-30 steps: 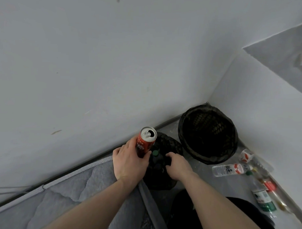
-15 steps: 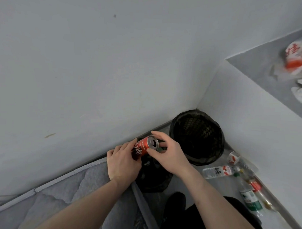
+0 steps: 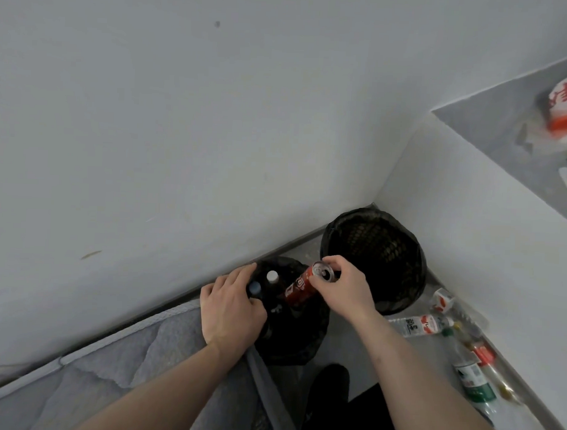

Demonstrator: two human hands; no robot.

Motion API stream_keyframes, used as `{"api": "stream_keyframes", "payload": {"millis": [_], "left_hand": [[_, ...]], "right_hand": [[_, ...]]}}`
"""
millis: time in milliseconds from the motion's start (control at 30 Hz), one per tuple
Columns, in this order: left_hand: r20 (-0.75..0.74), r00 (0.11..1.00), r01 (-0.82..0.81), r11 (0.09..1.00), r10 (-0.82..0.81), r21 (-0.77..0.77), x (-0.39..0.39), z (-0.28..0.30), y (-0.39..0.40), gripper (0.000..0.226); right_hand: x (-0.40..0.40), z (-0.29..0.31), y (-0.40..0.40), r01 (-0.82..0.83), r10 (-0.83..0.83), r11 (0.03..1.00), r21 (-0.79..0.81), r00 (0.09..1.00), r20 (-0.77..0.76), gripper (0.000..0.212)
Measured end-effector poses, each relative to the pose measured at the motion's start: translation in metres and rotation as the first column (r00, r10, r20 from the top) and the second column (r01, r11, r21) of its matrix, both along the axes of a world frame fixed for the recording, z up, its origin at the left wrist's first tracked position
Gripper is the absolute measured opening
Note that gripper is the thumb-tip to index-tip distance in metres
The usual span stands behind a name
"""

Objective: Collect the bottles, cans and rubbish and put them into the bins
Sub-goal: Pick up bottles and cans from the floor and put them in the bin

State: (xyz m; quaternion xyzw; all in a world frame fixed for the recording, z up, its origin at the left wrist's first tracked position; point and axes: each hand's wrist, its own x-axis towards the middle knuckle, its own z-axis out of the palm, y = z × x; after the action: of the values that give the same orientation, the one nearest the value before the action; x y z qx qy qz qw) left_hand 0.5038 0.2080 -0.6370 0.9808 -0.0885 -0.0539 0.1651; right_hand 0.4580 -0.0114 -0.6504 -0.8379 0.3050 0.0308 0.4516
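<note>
Lettering on your red can [image 3: 306, 282] is white but too blurred to read. Your right hand [image 3: 344, 287] pinches the can at its silver top, tilted, its lower end down inside the near bin [image 3: 291, 311]. Your left hand [image 3: 230, 309] grips that bin's black rim; two bottle caps show just beside its fingers. A second bin [image 3: 374, 259] stands in the corner behind. Bottles [image 3: 416, 326] lie on the floor to your right, labels red, white and green, wording unclear. A red-and-white bag [image 3: 565, 109] is cut off at the frame edge.
</note>
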Motion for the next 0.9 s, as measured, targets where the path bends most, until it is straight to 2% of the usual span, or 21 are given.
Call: {"api": "stream_keyframes", "payload": {"millis": [133,267,467,600,700,900], "left_hand": [[-0.004,1.0,-0.006,1.0,0.006,0.009,0.001,-0.002,-0.001,0.069],[-0.013,1.0,-0.004,1.0,0.004,0.014,0.001,-0.003,-0.002,0.066],[-0.027,1.0,0.004,1.0,-0.003,0.026,0.002,-0.007,-0.001,0.063],[-0.034,0.999,0.009,1.0,-0.008,0.029,0.003,-0.008,-0.002,0.059],[-0.044,0.999,-0.003,1.0,0.004,0.021,0.002,-0.007,-0.003,0.055],[-0.046,0.999,0.028,0.998,-0.026,0.051,0.0,0.002,-0.002,0.054]], "right_hand": [[0.005,-0.021,0.004,-0.069,0.055,0.994,-0.083,0.986,-0.156,0.049],[0.001,-0.048,0.015,-0.277,0.206,0.945,-0.177,0.919,-0.335,0.05],[0.002,-0.075,0.029,-0.425,0.302,0.879,-0.215,0.847,-0.438,0.048],[0.0,-0.083,0.028,-0.426,0.288,0.88,-0.211,0.831,-0.475,0.045],[0.001,-0.078,0.025,-0.395,0.272,0.894,-0.212,0.854,-0.443,0.046],[-0.014,-0.045,0.019,-0.342,0.243,0.924,-0.169,0.87,-0.429,0.058]]}}
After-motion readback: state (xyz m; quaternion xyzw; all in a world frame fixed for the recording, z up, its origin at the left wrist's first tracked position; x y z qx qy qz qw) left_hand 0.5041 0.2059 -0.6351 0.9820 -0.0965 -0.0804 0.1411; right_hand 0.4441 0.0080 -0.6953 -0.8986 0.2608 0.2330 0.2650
